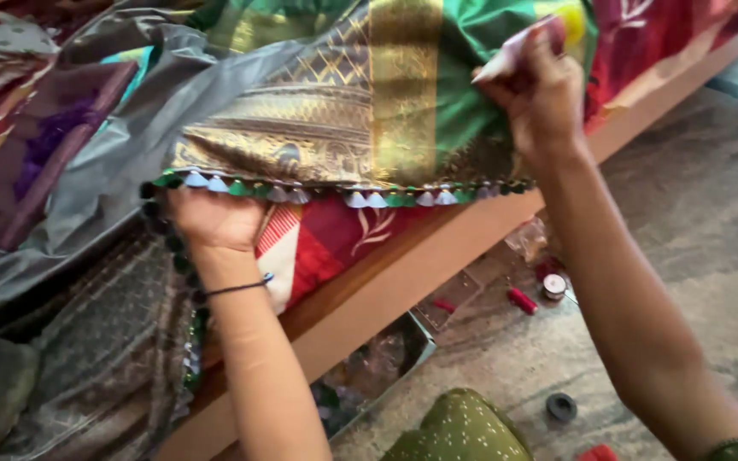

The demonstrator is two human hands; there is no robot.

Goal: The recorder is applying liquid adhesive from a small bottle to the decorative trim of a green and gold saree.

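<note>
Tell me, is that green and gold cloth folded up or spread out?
Spread out: the green and gold cloth lies open over the bed edge, its tasselled border stretched between both hands.

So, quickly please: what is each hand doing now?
Left hand: closed on the tasselled edge of the green-gold cloth.
Right hand: closed, pinching the same cloth.

I see the sari [318,128] lying on the bed [403,273], its tassels [360,198] along the near edge. Spools [523,300] lie on the floor [694,213] below, right of a box [377,363].
</note>
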